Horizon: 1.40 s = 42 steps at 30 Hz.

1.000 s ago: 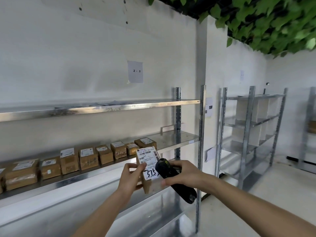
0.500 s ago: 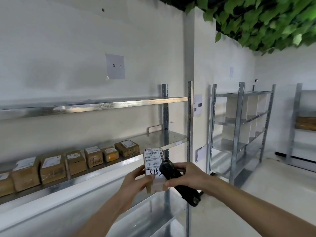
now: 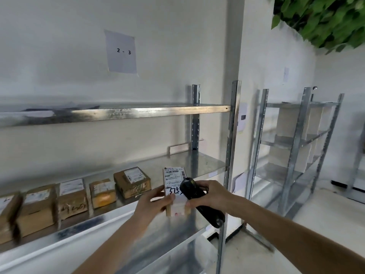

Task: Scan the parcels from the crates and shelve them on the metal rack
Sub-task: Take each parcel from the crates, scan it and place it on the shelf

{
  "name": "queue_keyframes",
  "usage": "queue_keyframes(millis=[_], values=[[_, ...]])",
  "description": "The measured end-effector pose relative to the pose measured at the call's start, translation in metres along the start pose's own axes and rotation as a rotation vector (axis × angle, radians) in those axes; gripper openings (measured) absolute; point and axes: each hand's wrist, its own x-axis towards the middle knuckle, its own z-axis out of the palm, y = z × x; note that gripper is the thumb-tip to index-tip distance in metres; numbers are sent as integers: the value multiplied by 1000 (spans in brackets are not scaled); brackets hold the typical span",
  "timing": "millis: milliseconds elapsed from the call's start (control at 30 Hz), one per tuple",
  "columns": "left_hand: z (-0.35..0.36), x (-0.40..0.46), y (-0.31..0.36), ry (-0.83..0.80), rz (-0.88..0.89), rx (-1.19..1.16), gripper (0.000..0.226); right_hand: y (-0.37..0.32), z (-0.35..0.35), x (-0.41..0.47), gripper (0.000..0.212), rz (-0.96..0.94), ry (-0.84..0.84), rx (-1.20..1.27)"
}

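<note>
My left hand (image 3: 156, 201) grips a small cardboard parcel (image 3: 174, 181) upright in front of the metal rack (image 3: 231, 155); its white label faces me with a handwritten number. My right hand (image 3: 211, 194) holds a black handheld scanner (image 3: 197, 196) against the parcel's right side, fingertips touching the box. A row of several brown labelled parcels (image 3: 132, 181) lies on the rack's middle shelf, to the left of and behind the held parcel. The shelf stretch to the right of the row is bare metal.
A paper sign reading "2 - 3" (image 3: 121, 52) is taped on the wall above the rack. A second metal rack (image 3: 296, 151) stands to the right by the wall. Green leaves (image 3: 324, 18) hang at top right. The floor at right is pale.
The view has swung back left and closer to the rack, so the shelved parcels sit larger. Both hands keep the parcel and scanner together in the same hold.
</note>
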Motion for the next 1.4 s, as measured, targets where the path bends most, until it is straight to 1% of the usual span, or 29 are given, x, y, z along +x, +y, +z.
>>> queue_keyframes(millis=[100,167,233,367,500,700,733,767,833,900,1000,1067,1200,1400], values=[[-1,38,-7,25,-21,36,33,11,-6,47,58,-5,-32,-32],[1,59,-13,53,-28,60,25,18,-9,75,54,-9,-54,-43],[3,79,-20,85,-42,64,23,22,-13,101,53,-14,-74,-62],[6,120,-35,184,-81,73,27,39,-18,161,53,-42,-150,-102],[4,162,-57,278,-133,153,30,59,-15,224,55,-67,-242,-174],[2,217,-71,470,-151,237,18,73,-10,313,58,-137,-380,-201],[0,223,-72,518,-162,222,20,73,-9,324,58,-140,-393,-198],[-2,231,-75,567,-176,208,26,73,-8,335,58,-147,-408,-197],[-4,242,-80,654,-206,235,32,74,-6,351,58,-170,-426,-205],[-5,249,-81,714,-228,281,27,74,-3,363,55,-182,-439,-201],[-9,258,-84,762,-244,315,19,75,2,377,50,-198,-460,-198],[-12,261,-85,779,-260,318,18,72,4,385,49,-204,-469,-212],[-15,263,-81,810,-271,311,16,68,6,395,55,-224,-487,-237],[-13,258,-78,780,-269,340,10,71,4,394,41,-229,-488,-238]])
